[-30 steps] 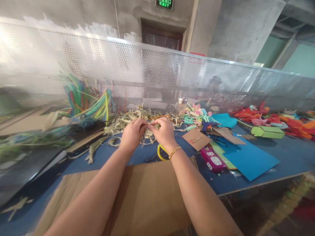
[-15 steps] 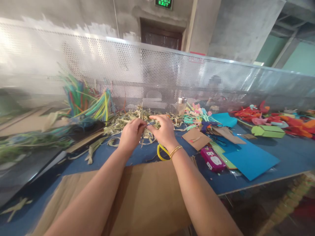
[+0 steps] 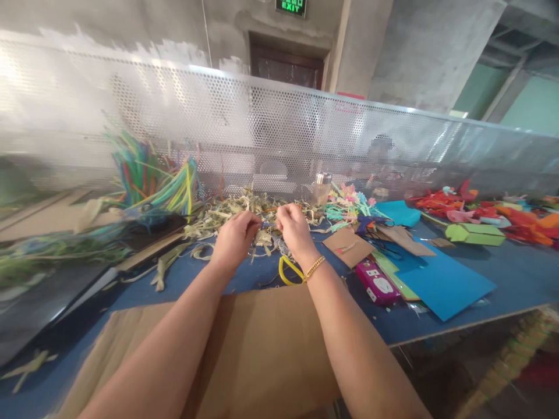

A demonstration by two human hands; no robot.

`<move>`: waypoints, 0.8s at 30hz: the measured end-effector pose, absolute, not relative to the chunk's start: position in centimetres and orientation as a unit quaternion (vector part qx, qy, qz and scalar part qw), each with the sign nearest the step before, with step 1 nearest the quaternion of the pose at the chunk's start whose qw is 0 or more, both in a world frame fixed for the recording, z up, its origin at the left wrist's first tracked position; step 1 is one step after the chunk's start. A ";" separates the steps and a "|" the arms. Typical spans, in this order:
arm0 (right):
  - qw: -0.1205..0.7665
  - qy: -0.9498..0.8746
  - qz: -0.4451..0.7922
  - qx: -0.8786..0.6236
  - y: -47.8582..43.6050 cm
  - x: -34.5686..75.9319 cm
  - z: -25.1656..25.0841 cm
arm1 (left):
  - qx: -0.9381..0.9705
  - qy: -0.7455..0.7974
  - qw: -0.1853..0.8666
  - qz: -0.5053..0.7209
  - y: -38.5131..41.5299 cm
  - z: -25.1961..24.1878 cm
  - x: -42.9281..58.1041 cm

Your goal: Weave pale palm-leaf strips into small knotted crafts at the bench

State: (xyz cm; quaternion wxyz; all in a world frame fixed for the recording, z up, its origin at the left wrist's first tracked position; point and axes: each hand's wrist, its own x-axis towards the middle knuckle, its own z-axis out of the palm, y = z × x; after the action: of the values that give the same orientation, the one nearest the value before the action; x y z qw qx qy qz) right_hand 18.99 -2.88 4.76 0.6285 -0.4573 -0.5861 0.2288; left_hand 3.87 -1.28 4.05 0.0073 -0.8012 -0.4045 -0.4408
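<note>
Between my two hands a thin blue strip (image 3: 268, 224) is stretched, short and level; its exact kind is too small to tell. My left hand (image 3: 236, 235) pinches its left end, fingers closed. At the other end my right hand (image 3: 297, 231), with a gold chain bracelet at the wrist, has its fingers closed on it. Both hands are above the blue tabletop, in front of a heap of pale dried-looking strips (image 3: 248, 201). Just below my right hand lies a yellow loop (image 3: 290, 270). A brown cardboard sheet (image 3: 266, 343) lies under my forearms.
A bundle of coloured strands (image 3: 144, 174) stands at the left. Rightward are a glass jar (image 3: 322, 187), a purple box (image 3: 378, 283), blue sheets (image 3: 441, 285), a green paper box (image 3: 476, 234) and red-orange pieces (image 3: 493, 212). A perforated metal screen (image 3: 209, 110) runs behind the table.
My right hand's fingers have closed from a spread pose, and the hand has drawn slightly right, so more of the blue strip shows. My left hand is almost where it was.
</note>
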 end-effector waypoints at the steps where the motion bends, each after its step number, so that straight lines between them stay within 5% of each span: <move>1: 0.598 -0.611 0.189 -0.482 -3.2 19.1 4.9 | -0.801 -0.405 0.006 -0.441 -1.3 4.0 3.9; 8: 0.403 -0.732 -0.045 -0.547 -4.5 18.9 5.2 | -0.788 -0.418 0.007 -0.452 -1.1 3.9 3.9; 24: 0.424 -0.695 -0.104 -0.572 -4.8 19.5 5.7 | -0.769 -0.428 0.010 -0.474 -1.2 4.0 4.1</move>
State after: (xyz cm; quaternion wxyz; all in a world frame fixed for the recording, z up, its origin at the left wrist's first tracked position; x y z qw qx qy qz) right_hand 19.47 -4.80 5.73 0.4242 -0.5716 -0.6946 -0.1043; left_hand 4.12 -1.21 3.99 0.0100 -0.7692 -0.4283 -0.4740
